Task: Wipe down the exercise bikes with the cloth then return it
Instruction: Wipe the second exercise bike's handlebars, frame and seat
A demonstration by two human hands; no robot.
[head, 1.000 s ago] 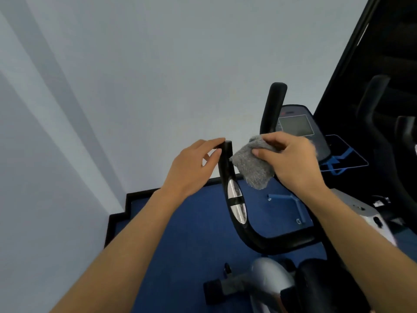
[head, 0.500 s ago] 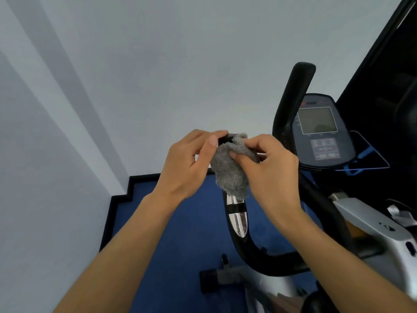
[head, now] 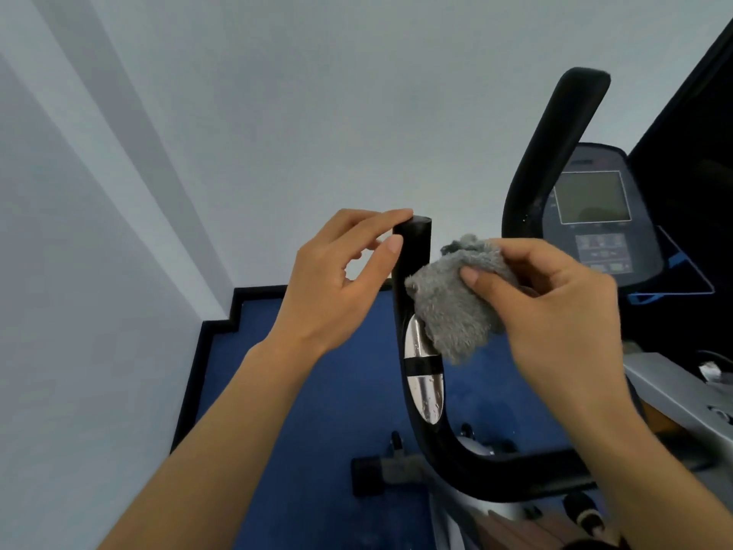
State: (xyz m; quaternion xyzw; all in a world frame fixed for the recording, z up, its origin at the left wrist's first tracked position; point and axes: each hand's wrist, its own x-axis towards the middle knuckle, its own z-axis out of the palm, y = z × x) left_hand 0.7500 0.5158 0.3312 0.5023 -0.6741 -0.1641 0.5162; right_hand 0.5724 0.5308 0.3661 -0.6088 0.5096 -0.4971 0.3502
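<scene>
A black exercise bike's left handlebar rises in the middle of the view, with a shiny metal pulse sensor lower on it. My right hand grips a fluffy grey cloth and holds it against the right side of that handlebar, just above the sensor. My left hand touches the top of the handlebar from the left with its fingertips and thumb. The bike's right handlebar and console screen stand behind my right hand.
A pale wall fills the left and the back. Blue carpet with a black skirting edge lies below. The bike's grey frame and front stabiliser foot sit at the lower right. A dark panel stands at the far right.
The cloth was draped over the top of the handlebar half a second ago. Now it has slid off to the right side and lower, baring the handlebar's tip.
</scene>
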